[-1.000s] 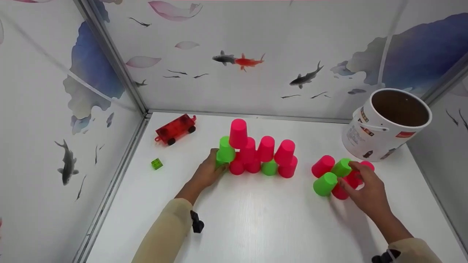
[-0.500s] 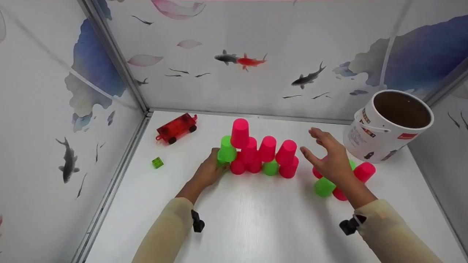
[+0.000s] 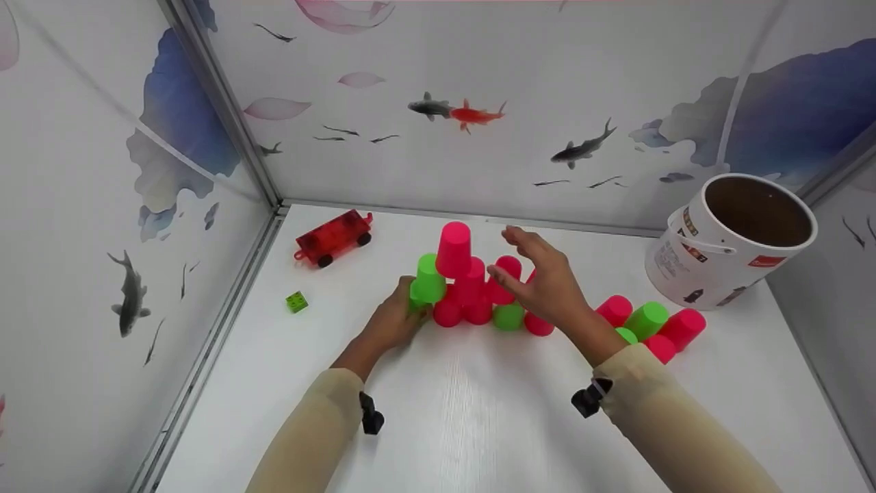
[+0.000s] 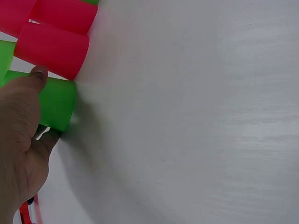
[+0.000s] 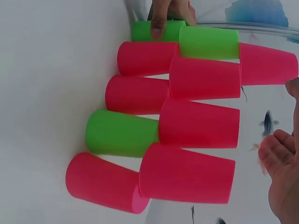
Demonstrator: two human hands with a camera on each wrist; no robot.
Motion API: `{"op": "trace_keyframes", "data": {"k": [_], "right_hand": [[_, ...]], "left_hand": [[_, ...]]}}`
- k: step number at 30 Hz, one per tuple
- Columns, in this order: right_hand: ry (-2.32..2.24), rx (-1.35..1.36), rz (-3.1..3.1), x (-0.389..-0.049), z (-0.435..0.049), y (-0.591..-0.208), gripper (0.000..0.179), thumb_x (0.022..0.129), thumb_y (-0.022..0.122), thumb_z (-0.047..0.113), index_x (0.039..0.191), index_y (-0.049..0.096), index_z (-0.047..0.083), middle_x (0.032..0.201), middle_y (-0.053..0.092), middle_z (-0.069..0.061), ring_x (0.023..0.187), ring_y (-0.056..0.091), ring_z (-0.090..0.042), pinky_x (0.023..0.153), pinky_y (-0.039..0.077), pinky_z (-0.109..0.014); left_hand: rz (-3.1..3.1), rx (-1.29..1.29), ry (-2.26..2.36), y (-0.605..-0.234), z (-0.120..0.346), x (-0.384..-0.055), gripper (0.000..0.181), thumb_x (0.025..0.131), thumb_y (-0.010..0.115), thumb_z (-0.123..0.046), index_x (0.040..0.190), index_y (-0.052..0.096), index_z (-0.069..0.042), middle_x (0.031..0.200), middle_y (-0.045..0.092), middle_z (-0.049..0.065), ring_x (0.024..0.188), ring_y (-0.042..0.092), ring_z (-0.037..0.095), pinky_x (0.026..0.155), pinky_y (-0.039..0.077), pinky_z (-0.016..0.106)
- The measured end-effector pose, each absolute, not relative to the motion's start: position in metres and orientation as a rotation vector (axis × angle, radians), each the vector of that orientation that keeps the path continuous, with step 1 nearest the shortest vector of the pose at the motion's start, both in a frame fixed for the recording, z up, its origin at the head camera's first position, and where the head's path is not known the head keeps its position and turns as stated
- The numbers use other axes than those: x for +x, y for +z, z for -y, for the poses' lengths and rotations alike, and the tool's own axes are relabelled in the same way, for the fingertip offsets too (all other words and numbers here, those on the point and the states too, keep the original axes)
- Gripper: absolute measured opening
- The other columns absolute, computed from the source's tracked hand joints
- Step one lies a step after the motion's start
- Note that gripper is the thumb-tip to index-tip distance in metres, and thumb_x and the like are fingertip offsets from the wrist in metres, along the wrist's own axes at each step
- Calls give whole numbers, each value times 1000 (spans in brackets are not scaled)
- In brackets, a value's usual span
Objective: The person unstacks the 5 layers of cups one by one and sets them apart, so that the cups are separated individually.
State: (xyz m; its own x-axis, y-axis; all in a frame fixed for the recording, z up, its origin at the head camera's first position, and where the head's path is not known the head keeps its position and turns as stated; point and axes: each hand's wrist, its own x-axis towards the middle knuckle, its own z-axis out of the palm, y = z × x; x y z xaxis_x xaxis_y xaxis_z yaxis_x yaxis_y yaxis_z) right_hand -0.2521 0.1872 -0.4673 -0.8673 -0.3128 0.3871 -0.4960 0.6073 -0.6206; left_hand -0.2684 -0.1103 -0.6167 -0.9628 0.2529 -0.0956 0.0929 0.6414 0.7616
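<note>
Pink and green cups stand upside down in a stepped stack, with a bottom row, a second row and one pink cup [image 3: 454, 248] on top at the left. My left hand [image 3: 393, 318] holds the green cup [image 4: 58, 102] at the bottom row's left end, thumb on one side and fingers on the other. Above it sits another green cup [image 3: 430, 277]. My right hand [image 3: 544, 277] holds nothing and hovers over the stack's right part, fingers spread toward the top pink cup. In the right wrist view its thumb appears beside that cup; contact cannot be told.
Loose pink and green cups [image 3: 647, 320] cluster on the right, partly hidden by the right forearm. A white bucket [image 3: 698, 263] stands at the back right. A red toy wagon [image 3: 333, 238] and a small green block [image 3: 296, 302] lie left on the white table [image 3: 438, 424].
My right hand has left the loose cups and swung leftward over the stack, with nothing in it. The left hand stays on its green cup.
</note>
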Motion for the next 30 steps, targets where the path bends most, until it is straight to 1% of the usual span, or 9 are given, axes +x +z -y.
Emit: {"op": "trace_keyframes", "data": {"k": [3, 9, 12, 17, 21, 25, 30], "right_hand": [[1125, 675, 2605, -255, -173, -466, 75, 94, 90, 23, 158, 55, 3, 152, 66, -17, 140, 66, -37, 111, 60, -53], [1187, 697, 2616, -261, -149, -465, 76, 96, 89, 24, 159, 54, 2, 155, 64, -20, 143, 65, -39, 113, 59, -53], [1217, 701, 2632, -265, -141, -466, 78, 96, 89, 25, 160, 52, 2, 155, 63, -19, 144, 64, -39, 114, 58, -52], [1259, 674, 2661, -269, -131, -465, 79, 96, 89, 26, 162, 50, 3, 153, 64, -15, 143, 63, -35, 116, 57, -47], [1293, 625, 2687, -271, -126, -463, 76, 97, 88, 26, 160, 52, 7, 152, 64, -12, 142, 64, -32, 115, 58, -44], [1327, 607, 2670, -271, -125, -461, 70, 97, 89, 23, 156, 55, 8, 147, 67, -10, 138, 67, -31, 113, 59, -45], [1329, 644, 2581, -270, -132, -458, 66, 95, 89, 18, 151, 58, 6, 142, 70, -11, 133, 70, -30, 111, 61, -46]], "left_hand": [[-2664, 272, 1224, -617, 110, -269, 53, 113, 63, -37, 156, 35, -25, 143, 64, 6, 133, 62, 27, 122, 49, 56], [-2653, 254, 1225, -616, 110, -267, 54, 112, 65, -35, 155, 35, -26, 147, 64, 5, 142, 61, 27, 126, 46, 56], [-2647, 245, 1218, -616, 110, -266, 54, 113, 65, -36, 156, 35, -26, 148, 64, 4, 144, 60, 26, 126, 45, 57], [-2652, 247, 1206, -615, 110, -266, 56, 112, 66, -37, 158, 35, -27, 149, 64, 4, 145, 60, 26, 127, 46, 56], [-2646, 243, 1219, -614, 110, -267, 57, 112, 66, -38, 158, 35, -26, 151, 63, 3, 147, 59, 26, 128, 44, 56], [-2635, 238, 1235, -615, 110, -268, 58, 112, 66, -38, 159, 36, -26, 151, 63, 3, 147, 59, 26, 128, 44, 57], [-2645, 231, 1229, -616, 110, -268, 56, 113, 65, -39, 159, 35, -27, 151, 64, 2, 147, 59, 26, 127, 45, 56]]}}
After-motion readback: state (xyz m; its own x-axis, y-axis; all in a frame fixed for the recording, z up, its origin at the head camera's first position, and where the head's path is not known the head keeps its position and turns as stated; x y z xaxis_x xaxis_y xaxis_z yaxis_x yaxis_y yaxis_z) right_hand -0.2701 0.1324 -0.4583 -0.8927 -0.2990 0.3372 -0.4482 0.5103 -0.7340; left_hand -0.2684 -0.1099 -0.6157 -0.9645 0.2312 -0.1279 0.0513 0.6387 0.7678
